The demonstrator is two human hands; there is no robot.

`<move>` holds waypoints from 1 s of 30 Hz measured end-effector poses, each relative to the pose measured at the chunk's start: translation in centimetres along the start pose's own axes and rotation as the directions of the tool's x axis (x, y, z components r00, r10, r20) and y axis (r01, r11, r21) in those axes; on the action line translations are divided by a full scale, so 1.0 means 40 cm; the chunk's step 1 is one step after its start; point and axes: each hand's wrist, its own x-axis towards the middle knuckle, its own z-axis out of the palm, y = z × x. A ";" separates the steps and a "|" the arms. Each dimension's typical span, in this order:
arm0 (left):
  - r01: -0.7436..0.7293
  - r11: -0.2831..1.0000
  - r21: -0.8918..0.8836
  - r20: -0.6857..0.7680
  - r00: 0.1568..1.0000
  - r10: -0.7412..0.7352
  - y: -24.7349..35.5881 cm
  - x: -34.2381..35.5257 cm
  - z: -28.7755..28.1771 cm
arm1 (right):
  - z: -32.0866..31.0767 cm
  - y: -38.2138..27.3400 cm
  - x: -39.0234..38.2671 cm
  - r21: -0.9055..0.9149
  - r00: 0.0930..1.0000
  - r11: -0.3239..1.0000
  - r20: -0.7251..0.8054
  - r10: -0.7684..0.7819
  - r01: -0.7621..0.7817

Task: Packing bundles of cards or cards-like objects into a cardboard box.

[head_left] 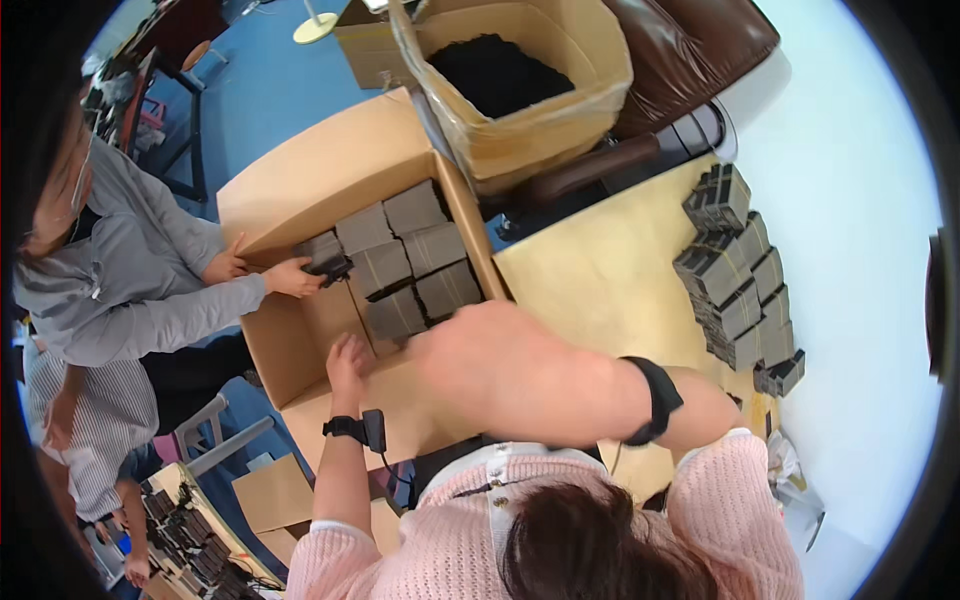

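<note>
— First entry?
— Carton (325,165), brown, flaps open. Contents: grey bundles (375,265), banded, packed side by side in rows.
— And the hands of the person in pink knit?
— Left hand (347,368): over the carton's near side, fingers raised and loosely parted, clasping nothing that I can make out. Right hand (470,345): above the near end, beside the bundles, blurred; whether its fingers are closed on anything, I cannot tell. The two are apart. Black band on each wrist.
— Across the carton?
— One co-worker (150,315), grey sleeves. Nearer hand (293,278) on a dark bundle (332,272) inside the carton; the other hand (226,265) at the carton's side wall.
— Stock outside it?
— Further grey bundles (735,270), stacked on the pale yellow table (590,240), by the white wall.
— Remaining items?
— Second carton (535,145), holding a black heap (500,75); brown padded chair (690,60), just beside it.
</note>
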 end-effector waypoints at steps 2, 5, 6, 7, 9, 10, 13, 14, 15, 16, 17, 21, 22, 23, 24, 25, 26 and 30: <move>-0.173 0.984 -0.042 0.011 0.985 0.174 -0.003 -0.002 0.028 | -0.084 -0.112 -0.018 0.093 0.992 0.995 0.110 -0.054 0.044; -0.295 0.948 0.120 0.096 0.954 0.285 -0.030 0.006 0.051 | -0.140 -0.222 -0.064 0.236 0.993 0.965 -0.062 -0.105 0.117; -0.291 0.946 0.144 0.077 0.956 0.283 -0.039 0.011 0.052 | -0.147 -0.238 -0.072 0.247 0.982 0.953 -0.117 -0.151 0.176; -0.312 0.929 0.202 0.120 0.949 0.292 -0.046 0.017 0.051 | -0.151 -0.248 -0.082 0.249 0.970 0.943 -0.155 -0.187 0.222; -0.335 0.899 0.281 0.165 0.940 0.299 -0.057 0.027 0.042 | -0.142 -0.258 -0.097 0.255 0.953 0.926 -0.191 -0.235 0.279; -0.340 0.890 0.303 0.172 0.938 0.300 -0.062 0.031 0.040 | -0.137 -0.261 -0.106 0.259 0.946 0.918 -0.200 -0.254 0.302; -0.387 0.877 0.285 0.195 0.919 0.342 -0.066 0.040 0.033 | -0.121 -0.266 -0.115 0.267 0.932 0.899 -0.207 -0.298 0.347; -0.377 0.879 0.293 0.186 0.924 0.335 -0.067 0.040 0.033 | -0.117 -0.267 -0.114 0.264 0.926 0.894 -0.208 -0.315 0.363; -0.382 0.883 0.273 0.184 0.922 0.341 -0.067 0.039 0.035 | -0.113 -0.268 -0.111 0.263 0.921 0.888 -0.208 -0.331 0.378; -0.387 0.886 0.255 0.178 0.919 0.350 -0.065 0.035 0.035 | -0.109 -0.266 -0.106 0.264 0.915 0.881 -0.205 -0.346 0.392; -0.407 0.877 0.255 0.175 0.911 0.372 -0.065 0.032 0.039 | -0.106 -0.266 -0.101 0.265 0.908 0.872 -0.207 -0.365 0.411; -0.386 0.890 0.243 0.162 0.921 0.355 -0.055 0.017 0.050 | -0.096 -0.242 -0.072 0.251 0.883 0.849 -0.191 -0.428 0.465; -0.402 0.877 0.264 0.126 0.915 0.382 -0.053 0.013 0.051 | -0.080 -0.230 -0.067 0.242 0.881 0.848 -0.183 -0.437 0.471; -0.381 0.873 0.304 0.121 0.925 0.361 -0.050 0.009 0.053 | -0.057 -0.209 -0.060 0.240 0.886 0.853 -0.163 -0.435 0.463; -0.352 0.878 0.324 0.127 0.936 0.329 -0.047 0.007 0.057 | -0.024 -0.171 -0.043 0.244 0.907 0.874 -0.116 -0.404 0.420; -0.363 0.871 0.331 0.095 0.931 0.352 -0.044 0.006 0.060 | 0.026 -0.115 -0.018 0.247 0.941 0.909 -0.038 -0.336 0.334; -0.386 0.852 0.353 0.100 0.921 0.376 -0.042 0.001 0.062 | 0.078 -0.048 0.011 0.268 0.961 0.937 0.096 -0.258 0.225; -0.368 0.838 0.402 0.098 0.928 0.361 -0.030 -0.017 0.066 | 0.328 0.131 0.033 -0.055 0.945 0.970 0.220 0.242 -0.236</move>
